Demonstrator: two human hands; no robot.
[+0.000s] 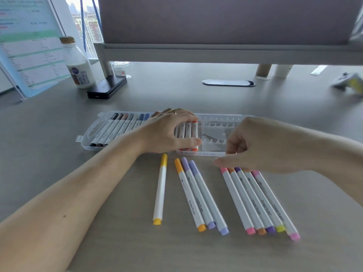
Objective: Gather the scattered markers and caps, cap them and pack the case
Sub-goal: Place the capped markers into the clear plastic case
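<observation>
A clear plastic marker case (220,134) lies open across the desk, its left part filled with several capped markers (117,126) and its right slots bare. My left hand (167,132) rests flat on the markers in the middle of the case, next to an orange-capped one (194,134). My right hand (261,146) hovers curled at the case's front right edge, thumb over the tips of several capped markers (257,201) lying in a row. A yellow marker (160,189) lies alone, and three more, orange and lilac (200,195), lie beside it.
At the back left stand a milk bottle (78,65), a black monitor base (107,87) and a tilted printed sheet (27,46). A monitor (225,20) hangs over the desk; a cable slot (227,83) sits behind the case. A blurred object (349,81) lies far right.
</observation>
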